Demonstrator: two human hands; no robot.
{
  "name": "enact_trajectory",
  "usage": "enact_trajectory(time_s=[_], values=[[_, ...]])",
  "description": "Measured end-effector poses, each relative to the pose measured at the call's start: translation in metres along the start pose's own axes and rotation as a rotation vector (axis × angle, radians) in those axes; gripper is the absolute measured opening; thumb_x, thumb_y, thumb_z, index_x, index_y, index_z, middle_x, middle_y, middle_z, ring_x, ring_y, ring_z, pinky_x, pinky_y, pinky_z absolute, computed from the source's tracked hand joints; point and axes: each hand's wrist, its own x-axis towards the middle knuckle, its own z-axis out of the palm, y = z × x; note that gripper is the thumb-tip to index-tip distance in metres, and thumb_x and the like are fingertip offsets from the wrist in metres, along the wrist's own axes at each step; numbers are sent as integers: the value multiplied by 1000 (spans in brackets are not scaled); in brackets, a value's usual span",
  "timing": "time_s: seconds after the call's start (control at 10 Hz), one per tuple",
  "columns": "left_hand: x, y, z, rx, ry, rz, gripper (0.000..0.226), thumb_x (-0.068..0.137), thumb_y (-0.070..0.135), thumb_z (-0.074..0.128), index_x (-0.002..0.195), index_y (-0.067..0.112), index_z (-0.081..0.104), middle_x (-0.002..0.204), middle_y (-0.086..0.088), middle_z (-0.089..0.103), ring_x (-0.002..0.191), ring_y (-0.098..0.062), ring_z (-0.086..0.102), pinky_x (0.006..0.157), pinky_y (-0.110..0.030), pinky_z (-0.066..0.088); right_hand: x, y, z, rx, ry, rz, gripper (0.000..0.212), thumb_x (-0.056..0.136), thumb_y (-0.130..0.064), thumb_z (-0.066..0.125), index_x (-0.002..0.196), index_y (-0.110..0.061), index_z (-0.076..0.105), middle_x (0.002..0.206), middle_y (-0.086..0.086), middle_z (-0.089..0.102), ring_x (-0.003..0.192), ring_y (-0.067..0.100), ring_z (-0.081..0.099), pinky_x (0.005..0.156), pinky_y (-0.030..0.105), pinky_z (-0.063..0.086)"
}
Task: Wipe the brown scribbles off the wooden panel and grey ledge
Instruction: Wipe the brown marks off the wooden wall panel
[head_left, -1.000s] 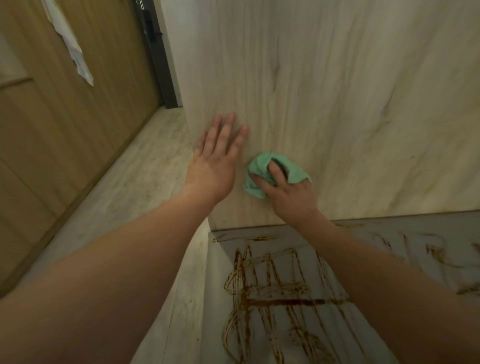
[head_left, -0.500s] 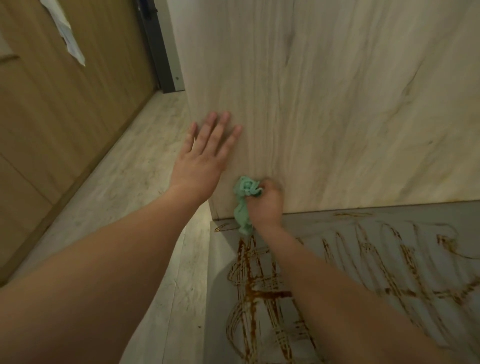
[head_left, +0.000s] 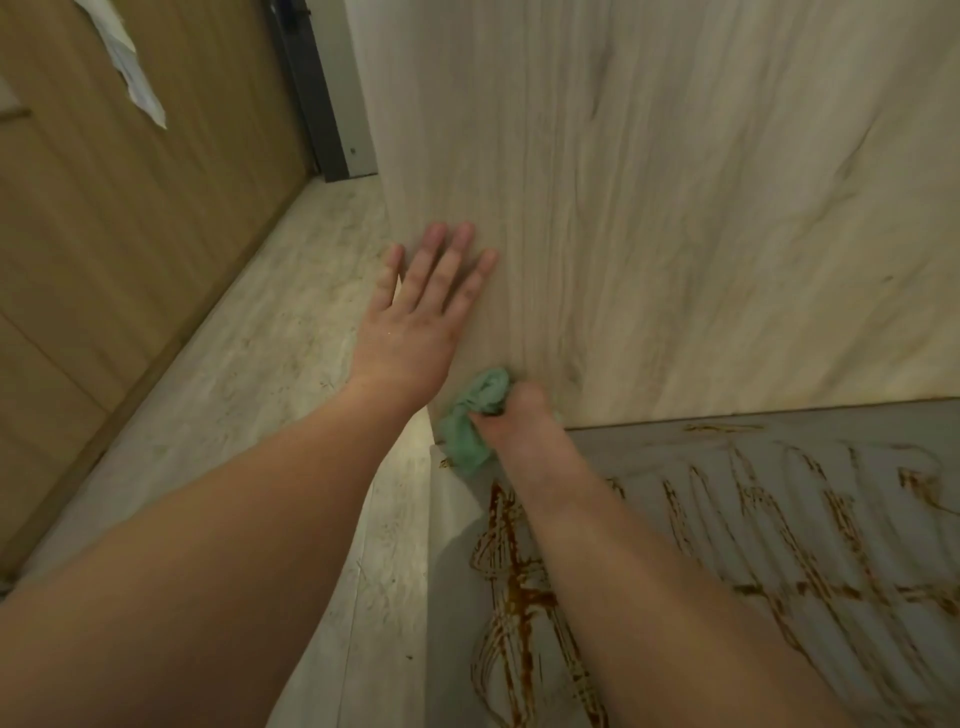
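Observation:
A pale wooden panel (head_left: 675, 208) stands upright ahead, and no brown marks show on it. Below it lies the grey ledge (head_left: 779, 519), covered with brown scribbles (head_left: 519, 587). My left hand (head_left: 415, 322) rests flat on the panel near its left edge, fingers straight and spread. My right hand (head_left: 519, 421) grips a bunched green cloth (head_left: 475, 415) at the panel's bottom left corner, where panel and ledge meet. The cloth's tail hangs down onto the ledge's far left corner.
A light wood-look floor (head_left: 260, 389) runs along the left. Beyond it stands a tan wooden wall (head_left: 104, 234) with a white paper (head_left: 132, 73) hanging on it. A dark door frame (head_left: 311, 104) stands at the far end.
My right hand moved the cloth down the panel, from beside my left hand to the bottom corner at the ledge. My left hand stayed flat on the panel.

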Motion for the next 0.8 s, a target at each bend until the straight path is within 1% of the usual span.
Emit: enact_trajectory(time_s=[0.1,0.2,0.3,0.4,0.5,0.6,0.7,0.8], values=[[0,-4,0,12,0,4,103,100,22,60,161,27,-22,168,-1,-32,154,-25,-30,128,-51,-7,-19,2,13,49,-58,100,47,105,-21,61,145,1,49,148,15,54,131,28,55,101,21,43],[-2,-4,1,31,1,3,103,100,20,60,161,27,-23,166,-1,-35,153,-24,-32,127,-51,-9,-6,-36,-18,129,59,282,46,111,-12,35,154,4,35,160,24,35,147,42,34,122,47,29],[-1,-2,1,-5,-9,-12,104,100,18,60,161,28,-23,165,1,-37,152,-23,-35,126,-50,-12,10,-57,-40,170,100,253,49,109,-9,30,156,4,29,161,27,31,147,44,33,117,44,40],[-2,-3,-1,-10,-48,-11,100,104,23,55,159,31,-27,163,4,-41,149,-22,-40,125,-49,-15,-27,-71,-42,103,37,120,45,110,-9,44,151,8,37,152,28,44,139,42,46,70,17,55],[0,-4,-10,-11,-89,12,102,103,25,55,157,35,-30,161,6,-44,147,-26,-41,127,-52,-10,-35,-59,-52,-154,-157,26,48,86,-36,79,120,-4,68,113,16,74,102,34,74,90,44,62],[-4,-1,-26,-13,-151,65,94,99,15,44,160,32,-25,165,2,-36,151,-29,-34,128,-53,-7,-46,-94,-45,-254,-194,-94,45,85,-38,79,116,-6,71,110,14,76,101,31,75,89,49,62],[1,1,-54,-138,-116,-3,79,93,13,47,164,27,16,172,-3,-4,158,-32,-8,128,-52,-5,-60,-149,-17,294,-198,-7,34,106,-9,43,134,3,57,133,22,62,120,38,62,104,49,51],[17,-10,-80,-217,-21,-146,68,85,16,56,151,18,39,165,-11,16,153,-34,10,127,-52,-2,-83,-183,8,24,14,-318,42,104,-7,36,145,-1,45,139,27,53,121,41,58,101,50,48]])
